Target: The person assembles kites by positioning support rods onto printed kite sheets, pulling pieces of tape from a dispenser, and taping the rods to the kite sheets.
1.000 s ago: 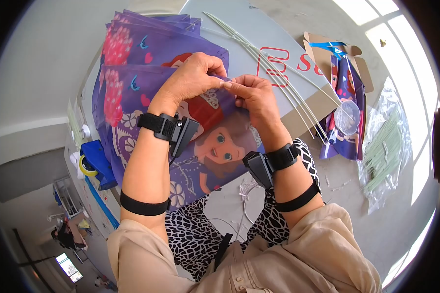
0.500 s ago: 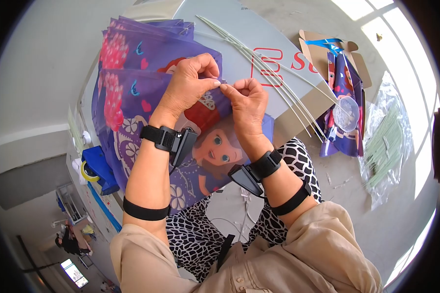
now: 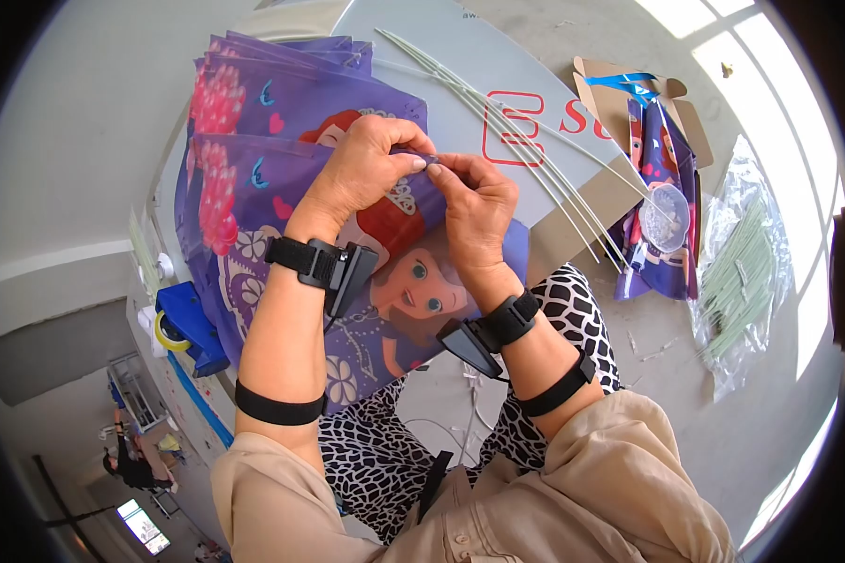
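A purple printed sheet (image 3: pixel 253 202) with cartoon figures, hearts and flowers lies over my lap and on a pile of similar purple sheets (image 3: pixel 324 89). My left hand (image 3: pixel 359 174) pinches the upper right edge of the top sheet between thumb and fingers. Thumb to thumb with it, my right hand (image 3: pixel 479 202) pinches the same edge. The fingers cover most of that spot, and any small part between them is too hidden to name. Thin pale rods (image 3: pixel 521 127) lie just beyond my right hand.
Beneath the pile is a grey box (image 3: pixel 526 61) with red print. On the right are an open cardboard box (image 3: pixel 695 131), folded purple sheets, a clear round tub (image 3: pixel 665 218) and a plastic bag of pale rods (image 3: pixel 744 272). A blue tape dispenser (image 3: pixel 192 328) stands left. Another person (image 3: pixel 141 464) works far off.
My hands stay at the sheet's edge, with my left fingers curled further over it and my right hand shifted slightly. The distant person has raised an arm.
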{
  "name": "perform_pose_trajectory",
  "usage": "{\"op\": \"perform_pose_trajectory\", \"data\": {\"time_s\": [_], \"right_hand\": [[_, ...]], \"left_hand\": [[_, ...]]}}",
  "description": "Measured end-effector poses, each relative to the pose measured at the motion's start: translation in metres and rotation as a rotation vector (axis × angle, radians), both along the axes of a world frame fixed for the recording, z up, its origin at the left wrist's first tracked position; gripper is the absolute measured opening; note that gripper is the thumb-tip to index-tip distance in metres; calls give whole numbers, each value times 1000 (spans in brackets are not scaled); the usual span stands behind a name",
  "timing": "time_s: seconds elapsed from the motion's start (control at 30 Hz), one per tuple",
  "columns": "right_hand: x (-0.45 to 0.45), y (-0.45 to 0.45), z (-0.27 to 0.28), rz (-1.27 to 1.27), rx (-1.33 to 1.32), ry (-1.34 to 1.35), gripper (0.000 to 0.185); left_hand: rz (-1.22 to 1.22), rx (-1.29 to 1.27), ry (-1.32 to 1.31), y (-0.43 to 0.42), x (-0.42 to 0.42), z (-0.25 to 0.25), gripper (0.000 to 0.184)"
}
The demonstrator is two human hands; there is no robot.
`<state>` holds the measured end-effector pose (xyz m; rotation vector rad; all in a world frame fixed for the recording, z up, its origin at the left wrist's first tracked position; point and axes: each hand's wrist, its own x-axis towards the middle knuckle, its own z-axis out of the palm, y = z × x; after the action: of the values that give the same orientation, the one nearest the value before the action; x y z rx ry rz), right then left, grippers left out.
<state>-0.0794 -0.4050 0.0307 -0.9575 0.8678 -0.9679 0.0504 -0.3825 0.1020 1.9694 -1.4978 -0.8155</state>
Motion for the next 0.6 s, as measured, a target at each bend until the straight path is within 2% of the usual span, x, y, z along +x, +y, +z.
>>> {"op": "perform_pose_trajectory", "data": {"time_s": [0.1,0.17,0.23,0.33,0.47,0.53,0.6], "right_hand": [[1,-5,-5,77,-39,72,7],[1,-12,-8,136,-63,124,9],[-2,-20,-5,317,-94,219,14],[-9,-28,6,434,-141,235,17],[-8,-33,6,462,-152,256,17],[-6,-33,1,428,-125,128,17],[-5,-32,-1,429,-99,117,16]], "left_hand": [[24,123,-28,-2,-3,6,7],[9,90,-22,-1,1,-2,6],[-7,58,-17,-1,1,-3,7],[-14,82,-64,0,3,-2,7],[-57,130,-67,1,3,8,10],[-51,154,-91,5,8,12,12],[-101,175,-228,15,25,12,16]]}}
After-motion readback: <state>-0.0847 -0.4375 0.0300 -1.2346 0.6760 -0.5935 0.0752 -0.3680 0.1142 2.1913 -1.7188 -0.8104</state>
